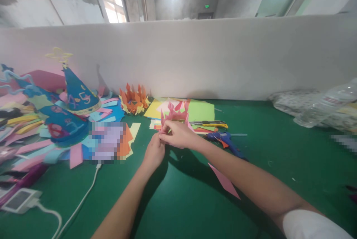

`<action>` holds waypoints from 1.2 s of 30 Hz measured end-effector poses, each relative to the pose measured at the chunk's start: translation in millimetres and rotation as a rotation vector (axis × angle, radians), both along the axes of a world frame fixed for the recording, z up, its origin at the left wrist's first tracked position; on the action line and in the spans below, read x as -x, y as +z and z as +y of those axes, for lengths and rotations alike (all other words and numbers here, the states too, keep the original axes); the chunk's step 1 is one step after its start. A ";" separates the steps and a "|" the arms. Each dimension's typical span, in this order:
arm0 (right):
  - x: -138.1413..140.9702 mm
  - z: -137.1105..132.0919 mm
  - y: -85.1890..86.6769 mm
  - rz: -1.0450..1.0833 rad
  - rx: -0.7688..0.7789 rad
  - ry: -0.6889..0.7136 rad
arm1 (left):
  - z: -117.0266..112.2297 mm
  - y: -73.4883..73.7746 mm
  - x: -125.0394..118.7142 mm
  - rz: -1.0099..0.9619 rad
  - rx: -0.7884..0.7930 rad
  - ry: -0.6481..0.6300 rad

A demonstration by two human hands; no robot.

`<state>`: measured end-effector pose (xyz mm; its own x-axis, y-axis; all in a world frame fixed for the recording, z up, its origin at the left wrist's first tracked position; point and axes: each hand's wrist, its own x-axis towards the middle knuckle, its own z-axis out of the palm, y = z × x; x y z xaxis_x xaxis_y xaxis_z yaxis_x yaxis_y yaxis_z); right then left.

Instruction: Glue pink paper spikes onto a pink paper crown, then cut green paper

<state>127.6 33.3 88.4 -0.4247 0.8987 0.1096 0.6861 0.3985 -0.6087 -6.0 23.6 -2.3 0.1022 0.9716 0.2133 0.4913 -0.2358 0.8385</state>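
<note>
A pink paper crown (182, 114) with pointed tips stands upright in the middle of the table, held between both hands. My left hand (155, 149) is closed at its lower left edge. With fingers pinched, my right hand (178, 134) reaches across the crown's near side and meets the left fingertips. The hands hide most of the crown's front. Under my right forearm lies a pink paper piece (224, 181). Just beyond that arm are a blue glue gun (227, 141) and a yellow utility knife (216, 124).
An orange paper crown (134, 99) stands at the back left of the green table (178, 201). Blue cone hats (79, 92) rise among paper strips at left. Colored sheets (205, 109) lie behind the pink crown. A white cable (83, 198) crosses the left front; a plastic bottle (326, 103) lies right.
</note>
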 end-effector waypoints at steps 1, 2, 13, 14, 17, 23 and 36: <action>-0.4 1.0 -0.7 0.008 0.003 0.006 | 0.3 -0.5 0.4 0.000 -0.017 -0.008; -0.7 2.2 -1.7 0.018 0.005 0.012 | 0.6 -0.9 0.9 0.007 -0.029 -0.014; 2.3 7.8 -6.5 0.082 0.026 0.020 | 4.1 0.7 5.5 0.049 -0.023 -0.009; 2.8 8.1 -6.7 0.088 0.029 0.021 | 4.5 1.1 6.1 0.049 -0.024 -0.007; 4.2 11.3 -9.4 0.136 0.053 0.036 | 5.4 2.9 7.5 0.056 -0.021 0.029; 5.1 28.1 -26.5 0.241 0.112 -0.004 | 5.5 7.0 8.1 0.128 0.000 0.096; 3.1 32.2 -41.0 0.272 0.109 0.036 | 5.8 5.4 7.8 0.195 0.060 0.118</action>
